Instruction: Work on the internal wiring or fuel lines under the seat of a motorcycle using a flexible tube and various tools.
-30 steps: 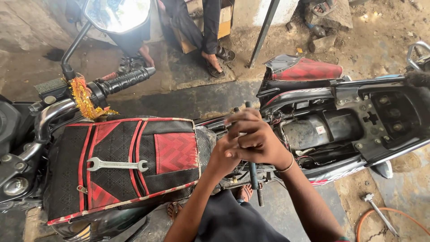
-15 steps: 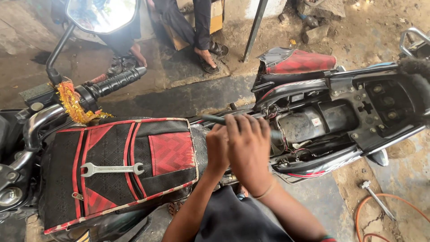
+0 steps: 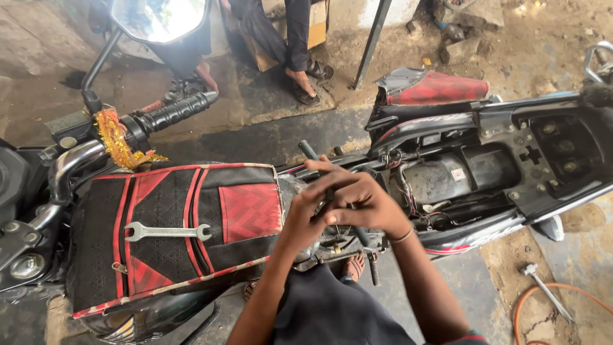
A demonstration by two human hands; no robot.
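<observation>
Both sets of fingers (image 3: 338, 191) are closed around a long dark metal T-handle tool (image 3: 332, 198) at frame centre, the right hand (image 3: 367, 207) overlapping the left hand (image 3: 306, 217). The shaft runs from upper centre down past the hands, over the open frame of the black motorcycle (image 3: 485, 172). A firm, steady two-handed hold suits this grip. A silver open-ended spanner (image 3: 167, 231) lies at left on the red-and-black padded tank cover (image 3: 191, 217). Exposed wiring crowds the tool, right of the hands.

A wrench (image 3: 167, 231) lies on the tank cover (image 3: 175, 233) — left of both hands, left hand (image 3: 305, 217) and right hand (image 3: 364, 204) — with the open seat bay (image 3: 472, 172) to their right.
</observation>
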